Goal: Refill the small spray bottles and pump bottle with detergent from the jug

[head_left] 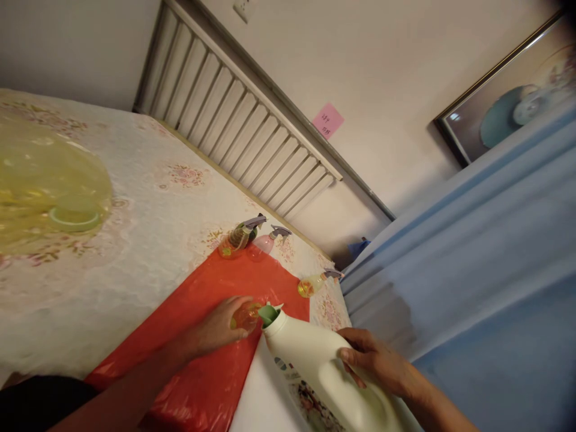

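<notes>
The left hand [225, 324] has its fingers wrapped around a small clear bottle [248, 315], held above the red sheet [211, 294]. From the near right, the right hand [371, 360] grips the handle of a big cream jug [310, 354], fingers closed around it. The jug tilts left, its green spout [269, 314] at the bottle's mouth; whether they touch I cannot tell. Two spray bottles, one dark green [240, 237] and one pink [261, 246], stand side by side at the sheet's far end; a yellow spray bottle [309, 285] is farther right.
</notes>
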Demonstrator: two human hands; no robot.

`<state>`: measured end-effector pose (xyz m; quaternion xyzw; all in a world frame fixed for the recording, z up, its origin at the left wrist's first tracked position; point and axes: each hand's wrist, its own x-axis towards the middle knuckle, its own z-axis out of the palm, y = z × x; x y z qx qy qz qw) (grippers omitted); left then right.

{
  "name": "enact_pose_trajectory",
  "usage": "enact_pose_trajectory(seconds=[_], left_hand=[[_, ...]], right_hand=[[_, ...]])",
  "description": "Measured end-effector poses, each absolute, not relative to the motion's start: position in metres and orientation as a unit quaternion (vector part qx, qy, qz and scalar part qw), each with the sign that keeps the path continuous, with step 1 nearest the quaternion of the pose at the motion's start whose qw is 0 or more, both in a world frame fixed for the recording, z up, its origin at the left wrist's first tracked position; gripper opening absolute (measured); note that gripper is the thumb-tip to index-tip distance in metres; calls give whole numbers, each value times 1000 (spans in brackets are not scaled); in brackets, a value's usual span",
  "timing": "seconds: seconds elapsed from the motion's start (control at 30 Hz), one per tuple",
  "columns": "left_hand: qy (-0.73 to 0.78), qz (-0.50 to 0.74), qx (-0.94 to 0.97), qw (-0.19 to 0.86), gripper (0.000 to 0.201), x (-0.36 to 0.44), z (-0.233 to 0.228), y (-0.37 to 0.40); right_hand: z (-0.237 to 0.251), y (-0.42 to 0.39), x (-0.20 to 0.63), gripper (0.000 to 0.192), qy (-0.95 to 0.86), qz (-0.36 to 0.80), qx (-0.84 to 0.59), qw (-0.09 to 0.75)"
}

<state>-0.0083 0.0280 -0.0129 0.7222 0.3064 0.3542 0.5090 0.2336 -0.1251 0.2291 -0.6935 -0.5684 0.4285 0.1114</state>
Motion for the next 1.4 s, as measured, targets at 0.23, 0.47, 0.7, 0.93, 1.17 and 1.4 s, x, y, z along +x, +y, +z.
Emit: enact_pose_trajectory(seconds=[0.23,0.47,0.7,0.93,1.17,1.4], left_hand=[[302,347,713,529,65,-11,-4,26],[309,343,714,526,65,-11,-3,27],[299,350,715,527,64,-10,-6,27],[305,353,715,521,64,-10,-5,26],[298,350,721,519,64,-12,-3,26],[300,343,721,522,63,-12,0,25]], right_hand=[[229,-125,234,58,-566,425,-699,105],[229,-125,236,57,-569,432,-692,108],[230,-125,235,59,-573,422,-695,102],[231,-124,236,59,-577,415,-698,92],[232,-124,236,60,-580,419,-692,92],[232,-124,238,58,-584,412,-695,84]])
